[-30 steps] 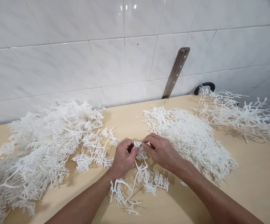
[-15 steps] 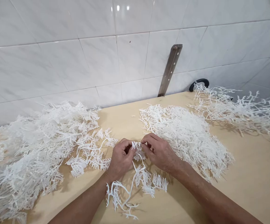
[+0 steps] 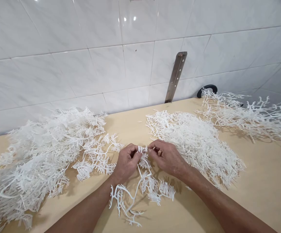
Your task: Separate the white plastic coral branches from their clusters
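Note:
Over the middle of the table, my left hand (image 3: 127, 161) pinches the top of a white branched plastic sprig (image 3: 144, 176) between thumb and forefinger. My right hand (image 3: 164, 156) is closed just across from it, its thumb and fingertips pinching the small tufted tips at the sprig's upper end. The sprig hangs down toward me, with fine needle-like clusters on its right side and a barer, curved branch at its lower left. My fingers partly hide the spot where the two hands meet it.
A large pile of feathery white sprigs (image 3: 48, 145) lies at the left. Small white tufts (image 3: 191, 137) are heaped to the right. Barer branched stems (image 3: 252, 113) lie at the far right beside a black ring (image 3: 207, 90). A metal strip (image 3: 176, 77) leans at the tiled wall.
The view has tilted up slightly. Both hands stay nearly in place on the sprig, and its tufted top has shifted a little between the fingertips.

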A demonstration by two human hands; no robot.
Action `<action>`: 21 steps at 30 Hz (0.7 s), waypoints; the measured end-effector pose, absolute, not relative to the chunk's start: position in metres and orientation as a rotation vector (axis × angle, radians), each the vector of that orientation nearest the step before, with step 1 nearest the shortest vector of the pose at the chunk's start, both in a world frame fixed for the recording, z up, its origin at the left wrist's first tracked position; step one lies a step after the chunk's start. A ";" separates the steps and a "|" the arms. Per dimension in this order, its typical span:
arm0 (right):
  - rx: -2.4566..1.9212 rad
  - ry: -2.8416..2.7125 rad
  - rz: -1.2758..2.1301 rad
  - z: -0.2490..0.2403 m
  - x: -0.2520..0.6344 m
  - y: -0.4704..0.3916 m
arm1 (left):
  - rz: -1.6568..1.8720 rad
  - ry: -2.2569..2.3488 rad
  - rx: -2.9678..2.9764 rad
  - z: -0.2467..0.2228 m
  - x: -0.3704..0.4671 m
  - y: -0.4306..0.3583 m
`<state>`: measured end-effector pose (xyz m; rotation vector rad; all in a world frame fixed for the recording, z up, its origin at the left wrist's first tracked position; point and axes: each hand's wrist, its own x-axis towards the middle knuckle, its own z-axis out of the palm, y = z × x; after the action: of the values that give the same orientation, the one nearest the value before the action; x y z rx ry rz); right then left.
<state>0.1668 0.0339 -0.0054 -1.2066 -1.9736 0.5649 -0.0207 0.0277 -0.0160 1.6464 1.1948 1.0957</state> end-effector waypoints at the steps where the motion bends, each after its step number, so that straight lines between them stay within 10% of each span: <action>1: -1.208 -1.966 0.574 -0.005 0.167 0.033 | 1.095 1.196 1.649 -0.016 -0.021 0.028; 21: -1.299 -2.019 0.516 -0.006 0.164 0.032 | 1.004 1.224 1.738 -0.011 -0.017 0.025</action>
<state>0.1637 0.0322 -0.0055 -1.2993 -2.0192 0.5162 -0.0175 0.0254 -0.0113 1.7378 1.2244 1.0043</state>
